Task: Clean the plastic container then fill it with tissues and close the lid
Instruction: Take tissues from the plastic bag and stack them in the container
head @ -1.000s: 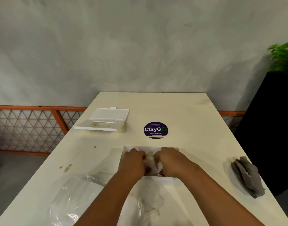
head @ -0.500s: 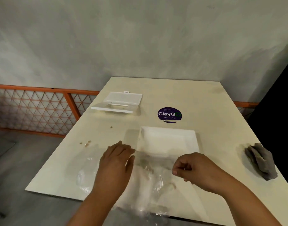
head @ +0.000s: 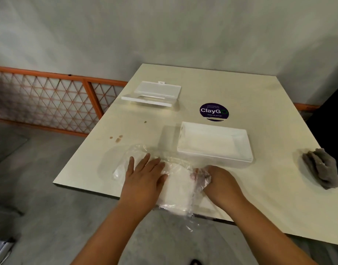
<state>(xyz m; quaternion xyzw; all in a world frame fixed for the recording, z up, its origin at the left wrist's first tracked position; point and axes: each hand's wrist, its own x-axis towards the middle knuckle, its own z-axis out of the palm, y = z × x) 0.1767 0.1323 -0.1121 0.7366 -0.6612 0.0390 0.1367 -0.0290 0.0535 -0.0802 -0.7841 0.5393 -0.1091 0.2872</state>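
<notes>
While the left hand (head: 145,174) lies flat, fingers straight, on the tissue pack (head: 175,190), the right hand (head: 219,180) is curled round the pack's clear wrap at its 3 o'clock end. Whether those fingers pinch the film or tissue inside, I cannot tell.

Pack sits at the table (head: 231,88) edge, 6 o'clock, part of it hanging over the lip. Container (head: 214,143) stands open just beyond, at 1 o'clock from the pack, apart from it. Lid (head: 152,94) lies well apart at 11 o'clock. Grey cloth (head: 321,167) at 3 o'clock, near the edge.

Risks, as judged:
- Pack overhangs; a pull toward 6 o'clock likely drags it off the table. Left palm is the only hold-down.
- Film is slick and crinkled; the grip may slip or tear the wrap unevenly, spilling loose sheets.
- Soft stack will likely buckle if lifted by one end, then jam on the container rim.
- Brown spots (head: 116,138) at 10 o'clock could soil tissues that slide that way.
</notes>
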